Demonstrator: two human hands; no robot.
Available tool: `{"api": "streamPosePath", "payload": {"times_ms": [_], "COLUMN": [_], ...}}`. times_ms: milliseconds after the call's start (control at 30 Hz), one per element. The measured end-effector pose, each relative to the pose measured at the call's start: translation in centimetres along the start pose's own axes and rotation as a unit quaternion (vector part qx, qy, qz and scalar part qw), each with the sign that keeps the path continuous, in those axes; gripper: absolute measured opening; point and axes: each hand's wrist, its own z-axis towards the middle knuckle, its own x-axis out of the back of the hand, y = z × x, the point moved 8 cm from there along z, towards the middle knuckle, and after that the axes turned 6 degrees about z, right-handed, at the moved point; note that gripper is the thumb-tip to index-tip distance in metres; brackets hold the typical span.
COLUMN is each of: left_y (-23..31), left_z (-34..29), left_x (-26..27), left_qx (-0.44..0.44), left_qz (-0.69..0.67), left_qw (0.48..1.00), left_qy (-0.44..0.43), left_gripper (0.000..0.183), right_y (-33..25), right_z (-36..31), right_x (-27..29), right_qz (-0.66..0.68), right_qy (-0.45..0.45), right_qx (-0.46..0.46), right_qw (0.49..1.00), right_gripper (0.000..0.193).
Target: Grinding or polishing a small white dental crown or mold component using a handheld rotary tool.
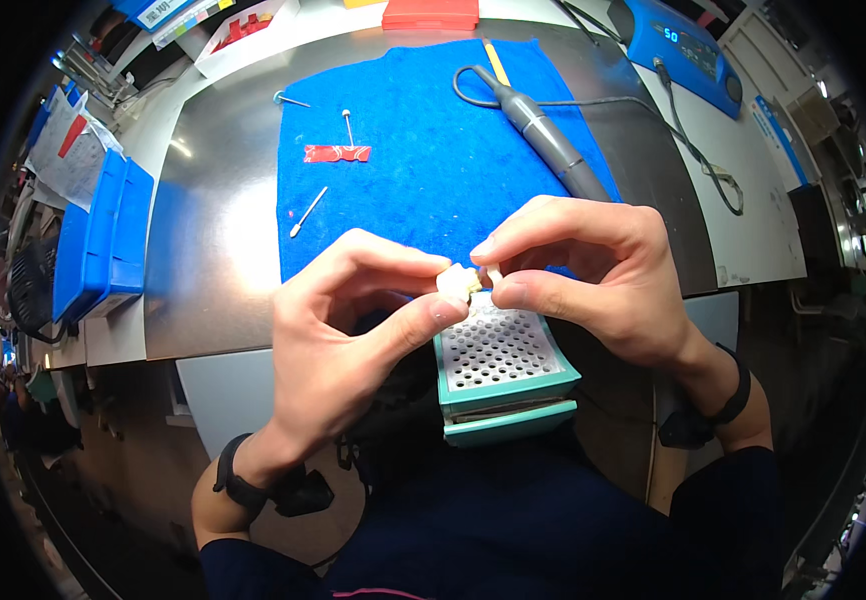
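My left hand (343, 315) pinches a small, lumpy cream-white piece (459, 284) between thumb and forefinger. Close to its right side, the thumb and forefinger of my right hand (603, 275) are closed on a tiny whitish bit (495, 272), too small to name. Whether the two pieces touch, I cannot tell. Below both hands is a green box with a perforated metal top (503, 350), its far end partly behind my fingers. Beyond my right hand, a grey rotary handpiece (538, 130) lies on a blue cloth (403, 110).
Thin-shanked burs (310, 211) and a red strip (338, 153) lie on the cloth's left part. A yellow stick (496, 62) is at its far edge. The handpiece cable runs toward a blue control unit (688, 60). A blue bin (103, 240) stands at the left.
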Motion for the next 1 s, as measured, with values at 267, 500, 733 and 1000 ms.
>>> {"api": "streamPosePath", "payload": {"times_ms": [267, 500, 733, 1000], "left_y": [-0.1, 0.1, 0.5, 1.1], "left_z": [0.1, 0.0, 0.1, 0.3], "left_x": [-0.7, -1.2, -0.9, -0.8], "left_qx": [0.011, 0.004, -0.063, -0.084], "left_qz": [0.013, 0.051, 0.107, 0.147], "left_qw": [0.999, 0.997, 0.99, 0.983], "left_qy": [-0.048, -0.061, -0.063, -0.072], "left_gripper": [0.019, 0.024, 0.019, 0.021], "right_y": [-0.2, 0.3, 0.2, 1.0], "right_z": [0.0, -0.1, 0.1, 0.1], "right_x": [-0.3, -0.2, -0.2, -0.3], "right_qz": [-0.043, -0.013, -0.022, -0.011], "right_qy": [-0.019, 0.01, -0.01, -0.037], "right_qx": [0.035, -0.008, -0.01, -0.058], "right_qw": [0.998, 1.0, 1.0, 0.998], "right_gripper": [0.018, 0.017, 0.018, 0.024]}}
